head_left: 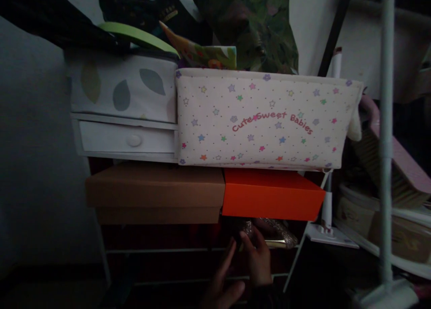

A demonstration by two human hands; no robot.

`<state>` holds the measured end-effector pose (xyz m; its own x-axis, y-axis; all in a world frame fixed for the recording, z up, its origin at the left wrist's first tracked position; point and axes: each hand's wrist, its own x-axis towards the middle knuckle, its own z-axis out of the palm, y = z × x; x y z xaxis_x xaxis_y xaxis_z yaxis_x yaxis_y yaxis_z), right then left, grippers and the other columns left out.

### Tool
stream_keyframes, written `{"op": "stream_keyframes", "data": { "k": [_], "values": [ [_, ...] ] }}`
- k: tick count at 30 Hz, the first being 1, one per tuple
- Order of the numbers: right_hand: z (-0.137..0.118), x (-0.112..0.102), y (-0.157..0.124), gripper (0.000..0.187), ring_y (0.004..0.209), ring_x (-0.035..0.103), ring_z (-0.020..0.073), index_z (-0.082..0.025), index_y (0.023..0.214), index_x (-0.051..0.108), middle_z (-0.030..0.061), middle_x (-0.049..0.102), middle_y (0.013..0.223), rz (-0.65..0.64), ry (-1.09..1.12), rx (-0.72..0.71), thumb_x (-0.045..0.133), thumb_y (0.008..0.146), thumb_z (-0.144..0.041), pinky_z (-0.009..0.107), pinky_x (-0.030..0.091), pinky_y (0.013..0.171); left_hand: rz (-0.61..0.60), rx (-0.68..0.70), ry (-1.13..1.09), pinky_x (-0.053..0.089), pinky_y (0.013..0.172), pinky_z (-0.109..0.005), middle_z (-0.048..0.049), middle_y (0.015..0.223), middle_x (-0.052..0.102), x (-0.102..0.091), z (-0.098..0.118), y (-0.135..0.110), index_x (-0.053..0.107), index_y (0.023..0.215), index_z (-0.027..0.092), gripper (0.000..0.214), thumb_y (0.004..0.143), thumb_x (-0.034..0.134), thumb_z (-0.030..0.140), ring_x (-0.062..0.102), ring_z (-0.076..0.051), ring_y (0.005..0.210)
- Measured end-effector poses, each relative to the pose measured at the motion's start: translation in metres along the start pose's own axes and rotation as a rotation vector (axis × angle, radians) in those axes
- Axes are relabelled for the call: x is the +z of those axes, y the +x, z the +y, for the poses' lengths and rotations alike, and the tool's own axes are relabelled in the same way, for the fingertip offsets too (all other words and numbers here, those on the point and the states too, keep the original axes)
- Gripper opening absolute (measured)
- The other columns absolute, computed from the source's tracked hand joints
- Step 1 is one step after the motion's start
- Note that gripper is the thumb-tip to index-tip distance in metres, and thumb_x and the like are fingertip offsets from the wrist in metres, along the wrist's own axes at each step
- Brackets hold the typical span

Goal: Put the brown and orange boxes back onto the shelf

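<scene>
Both my hands reach into the dark shelf space below an orange box (pixel 271 194). My left hand (pixel 220 282) is low in the view with fingers stretched upward and apart. My right hand (pixel 257 257) has its fingers curled toward a glittery, shiny object (pixel 276 232) lying on the shelf; it touches the object's near end, and I cannot make out a firm grip. A brown cardboard box (pixel 155 192) sits left of the orange one. Above them rests a star-patterned fabric bin (pixel 266 118) printed "Cute Sweet Babies".
A white drawer unit (pixel 128 140) carries a leaf-patterned fabric box (pixel 121 86) at the upper left. A white pole (pixel 386 134) stands at the right, with baskets (pixel 397 228) behind it. A grey wall (pixel 33 156) closes the left side. White shelf rails (pixel 161 250) cross below.
</scene>
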<state>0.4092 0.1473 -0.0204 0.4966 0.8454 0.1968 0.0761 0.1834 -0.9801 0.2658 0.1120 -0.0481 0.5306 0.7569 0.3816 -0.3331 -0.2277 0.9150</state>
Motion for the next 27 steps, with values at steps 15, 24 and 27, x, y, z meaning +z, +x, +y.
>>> {"op": "stream_keyframes", "data": {
  "k": [15, 24, 27],
  "values": [
    [-0.003, 0.033, -0.001, 0.063, 0.099, 0.065, 0.0263, -0.017, 0.105, 0.052, 0.0121, 0.070, 0.102, -0.008, 0.177, 0.069, 0.073, 0.059, -0.054, 0.039, 0.051, 0.090, 0.089, -0.020, 0.017, 0.011, 0.120, -0.043, 0.0025, 0.159, 0.017, -0.015, 0.008, 0.009, 0.028, 0.145, 0.031, 0.068, 0.085, 0.058, 0.041, 0.011, -0.022, 0.146],
    [0.002, 0.025, -0.004, 0.063, 0.108, 0.061, 0.0270, -0.019, 0.106, 0.055, 0.0108, 0.066, 0.113, -0.082, 0.291, 0.164, 0.075, 0.059, -0.056, 0.040, 0.047, 0.096, 0.155, -0.080, 0.025, 0.016, 0.120, -0.043, 0.0037, 0.159, 0.019, -0.016, 0.012, 0.007, 0.030, 0.144, 0.033, 0.068, 0.084, 0.060, 0.041, 0.015, -0.023, 0.145],
    [0.008, 0.010, 0.000, 0.064, 0.109, 0.060, 0.0289, -0.021, 0.110, 0.050, 0.0132, 0.060, 0.120, -0.029, 0.382, 0.323, 0.068, 0.064, -0.063, 0.043, 0.052, 0.088, 0.188, -0.121, 0.027, 0.021, 0.118, -0.045, 0.0030, 0.160, 0.017, -0.017, 0.008, 0.003, 0.029, 0.145, 0.035, 0.069, 0.084, 0.060, 0.042, 0.020, -0.025, 0.144]
  ]
}}
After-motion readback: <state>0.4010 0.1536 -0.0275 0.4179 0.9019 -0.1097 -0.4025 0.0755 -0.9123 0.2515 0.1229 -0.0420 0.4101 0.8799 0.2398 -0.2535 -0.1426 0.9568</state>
